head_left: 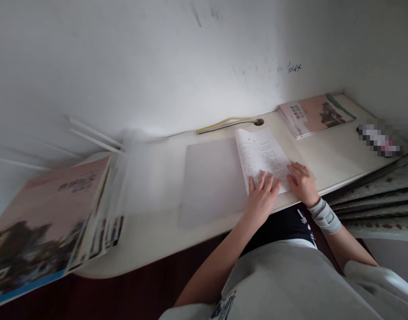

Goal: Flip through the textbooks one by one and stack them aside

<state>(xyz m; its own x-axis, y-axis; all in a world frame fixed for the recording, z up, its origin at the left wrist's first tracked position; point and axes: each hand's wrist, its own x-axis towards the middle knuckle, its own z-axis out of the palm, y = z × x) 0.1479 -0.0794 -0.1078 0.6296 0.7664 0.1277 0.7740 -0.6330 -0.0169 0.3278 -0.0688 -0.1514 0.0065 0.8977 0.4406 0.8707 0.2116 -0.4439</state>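
A white printed sheet of paper lies on the desk, its upper edge slightly curled. Beneath it and out to the left spreads a greyish translucent sheet, which looks like an opened plastic folder; a clear edge also shows on the right. My left hand rests on the lower part of the printed page with its fingers spread. At the page's lower right edge, my right hand lies with fingers stretched out, touching the paper. A grey wristband wraps my right wrist.
Books with a pink cover lie at the back right, near a blurred-out object. A tall stack of books stands at the left. A yellow cable runs into a desk hole by the wall. Curtain fabric hangs right.
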